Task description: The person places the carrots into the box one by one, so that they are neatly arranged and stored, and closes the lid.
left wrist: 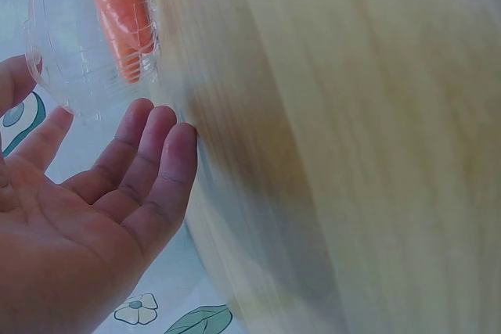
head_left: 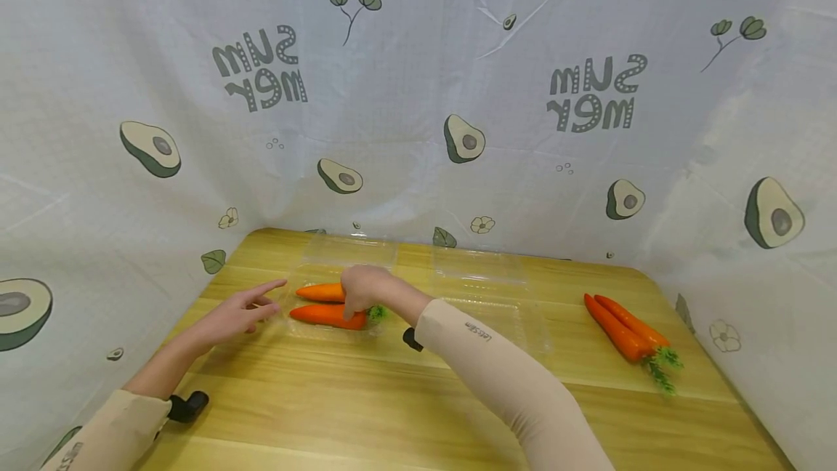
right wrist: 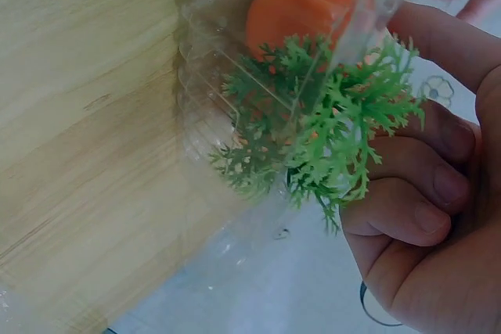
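Two orange carrots lie side by side in a clear plastic clamshell box (head_left: 307, 329), the rear carrot (head_left: 320, 292) behind the front carrot (head_left: 320, 314). My right hand (head_left: 368, 289) reaches over their thick ends. Its fingers curl at the rear carrot, and part of the grip is hidden. In the right wrist view green leaf tops (right wrist: 337, 131) lie against those fingers. Beside the box's left edge is my left hand (head_left: 242, 311), with fingers extended and nothing held. The left wrist view shows its fingertips near the clear wall; whether they touch it I cannot tell.
A second clear box (head_left: 532, 318) stands to the right, its lid (head_left: 480, 264) folded back. The first box's lid (head_left: 349, 249) also lies back. Two more carrots (head_left: 621, 329) with green tops rest at the right on the wooden table (head_left: 340, 405). A printed curtain (head_left: 405, 78) surrounds it.
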{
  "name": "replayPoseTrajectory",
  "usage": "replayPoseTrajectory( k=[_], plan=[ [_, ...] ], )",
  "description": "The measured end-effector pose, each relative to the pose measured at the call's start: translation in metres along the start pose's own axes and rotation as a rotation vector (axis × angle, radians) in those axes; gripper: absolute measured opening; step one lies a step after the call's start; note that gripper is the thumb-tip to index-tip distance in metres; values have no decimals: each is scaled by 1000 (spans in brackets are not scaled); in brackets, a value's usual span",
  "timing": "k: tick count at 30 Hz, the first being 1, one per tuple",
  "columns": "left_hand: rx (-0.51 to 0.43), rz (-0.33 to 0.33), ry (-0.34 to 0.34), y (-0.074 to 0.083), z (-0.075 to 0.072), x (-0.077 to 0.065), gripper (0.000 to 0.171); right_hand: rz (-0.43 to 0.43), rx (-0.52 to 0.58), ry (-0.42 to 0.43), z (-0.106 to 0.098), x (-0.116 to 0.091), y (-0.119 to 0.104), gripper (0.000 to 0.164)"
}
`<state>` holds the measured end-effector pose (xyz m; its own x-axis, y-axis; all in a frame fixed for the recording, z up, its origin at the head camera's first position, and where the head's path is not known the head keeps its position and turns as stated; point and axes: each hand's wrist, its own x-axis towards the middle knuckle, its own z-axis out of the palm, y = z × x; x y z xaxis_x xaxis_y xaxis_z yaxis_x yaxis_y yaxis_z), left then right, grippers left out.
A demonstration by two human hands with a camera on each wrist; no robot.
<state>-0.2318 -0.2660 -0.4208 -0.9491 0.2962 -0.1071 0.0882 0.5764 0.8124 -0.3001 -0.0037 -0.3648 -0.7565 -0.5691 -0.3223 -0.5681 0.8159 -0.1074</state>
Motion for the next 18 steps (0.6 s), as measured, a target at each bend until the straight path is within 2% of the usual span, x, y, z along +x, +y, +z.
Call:
replayPoseTrajectory(
  k=[10,15,18],
  plan=[
    [9,6,10,3,1,-1,60,-47,55,36,-7,-14,3,39],
    [7,7,15,5,2,-2,60,-53,100,75,-10,-24,11,17],
    [-3,19,12,6,2,-3,61,-64,139,99,-12,-30,19,29]
  ],
)
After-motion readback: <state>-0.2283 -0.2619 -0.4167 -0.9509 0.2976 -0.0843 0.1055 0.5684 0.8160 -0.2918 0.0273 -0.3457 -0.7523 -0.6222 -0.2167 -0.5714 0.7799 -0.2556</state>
